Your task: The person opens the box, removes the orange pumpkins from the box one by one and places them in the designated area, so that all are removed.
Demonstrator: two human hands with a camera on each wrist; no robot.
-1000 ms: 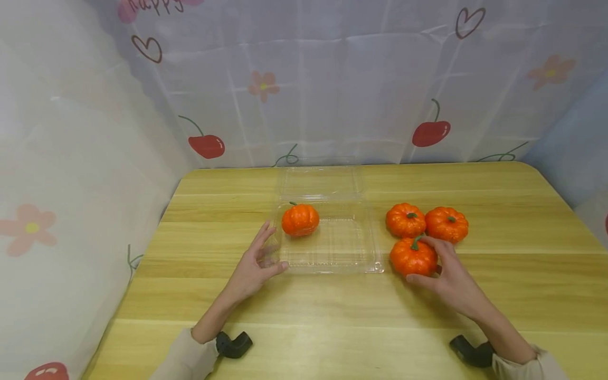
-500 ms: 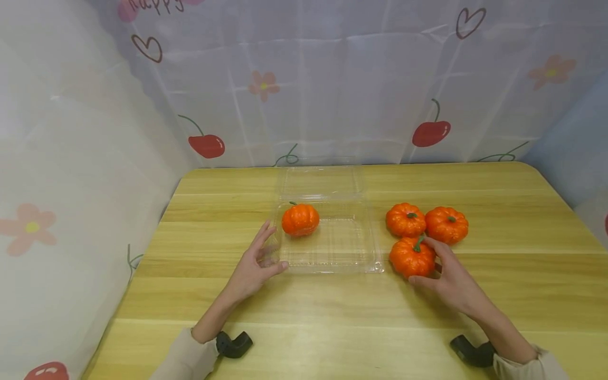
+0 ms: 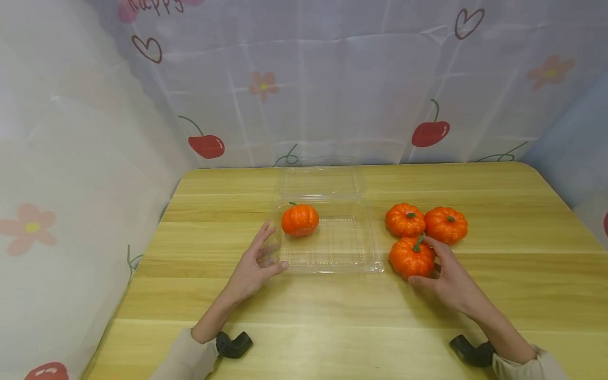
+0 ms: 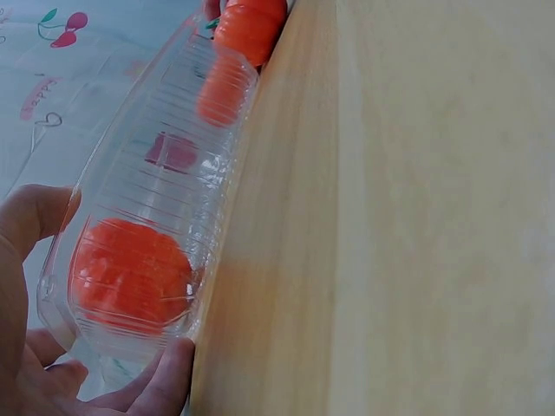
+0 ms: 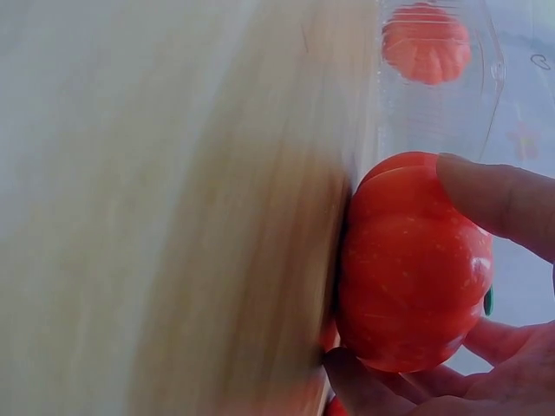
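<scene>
In the head view, a clear plastic clamshell box (image 3: 332, 269) lies with its lid folded back and one orange toy pumpkin (image 3: 300, 220) in its left part. My left hand (image 3: 249, 269) holds the box's front left corner. The left wrist view shows the thumb (image 4: 39, 212) at the rim and the other fingers against the side. My right hand (image 3: 451, 277) grips a toy pumpkin (image 3: 411, 257) with a green stem, thumb on the near side and fingers round the right side. Its far fingers are partly hidden by the pumpkin.
Two more toy pumpkins, a left one (image 3: 405, 220) and a right one (image 3: 446, 225), sit side by side just behind the held one. All stand on a light wooden table (image 3: 323, 327). A printed curtain (image 3: 332, 95) hangs along the table's back edge.
The pumpkin in my right hand has tilted and shifted very slightly left, with its stem leaning more to the right. The left hand and the box stay where they were.
</scene>
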